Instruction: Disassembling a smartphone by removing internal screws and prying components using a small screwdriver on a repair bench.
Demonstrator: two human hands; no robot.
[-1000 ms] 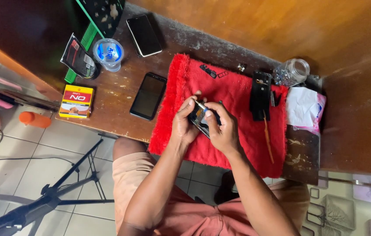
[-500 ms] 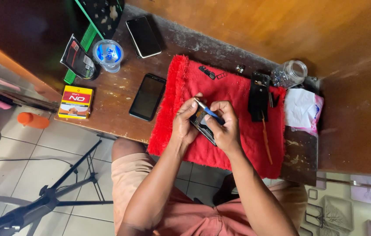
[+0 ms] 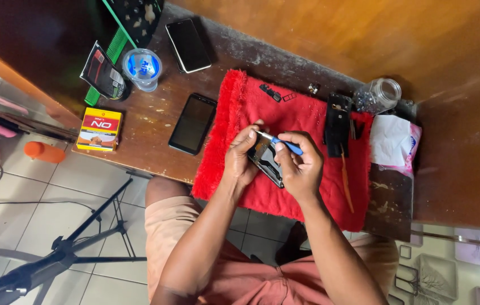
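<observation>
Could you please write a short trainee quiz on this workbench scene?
1. True or false: the left hand steadies the opened phone over the red cloth.
2. What does the right hand hold? A) blue-handled tool B) glass jar C) comb
3. Fill in: the intact black phone lies on the bare table, beside the cloth's ____ edge in the picture.

Key: 1 true; 2 A, the blue-handled tool, its tip at the opened phone; 3 left.

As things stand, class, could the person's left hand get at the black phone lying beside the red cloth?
Probably yes. The black phone lies uncovered on the table just beyond the left hand, but that hand grips the opened phone and must release it first.
</observation>
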